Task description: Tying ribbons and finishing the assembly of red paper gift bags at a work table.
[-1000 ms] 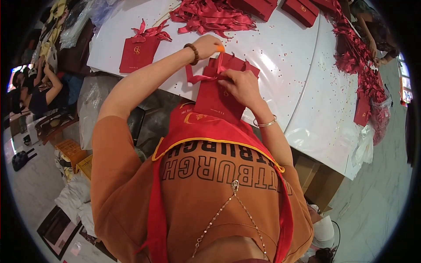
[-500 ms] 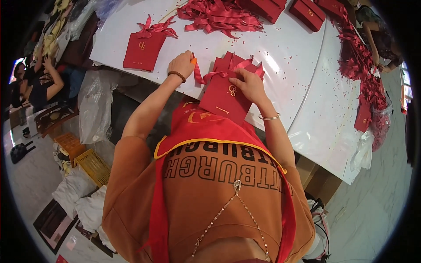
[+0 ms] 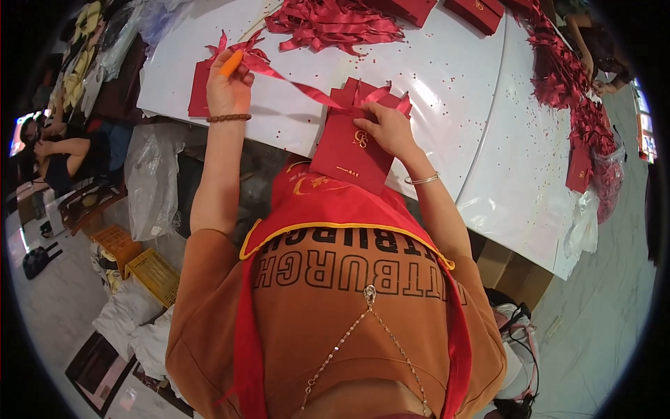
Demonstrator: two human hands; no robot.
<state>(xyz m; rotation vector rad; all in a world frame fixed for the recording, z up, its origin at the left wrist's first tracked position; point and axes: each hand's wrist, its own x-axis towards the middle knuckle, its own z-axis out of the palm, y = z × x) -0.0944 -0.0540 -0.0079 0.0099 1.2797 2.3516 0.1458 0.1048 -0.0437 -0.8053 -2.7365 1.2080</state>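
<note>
Two hands in view. Left hand raised above the near left edge of the white desk, closed on one red ribbon and on one orange tool that sticks up from the fist; a bead bracelet on that wrist. Ribbon drawn taut from the fist to one dark red paper bag, lying flat at the near edge of the desk, lower end overhanging toward the body. Right hand pressed down on the bag's top, fingers bent over the folded mouth where the ribbon enters; thin bangle on that wrist. Bag contents not visible. One further red bag flat at the near left corner, partly behind the left hand. One heap of loose red ribbons at the far edge, count of strands not determinable. Two red boxes at the far edge, cut by the frame. One long pile of red ribbons along the right edge, with one red bag beside it. Small red scraps scattered over the desk.
</note>
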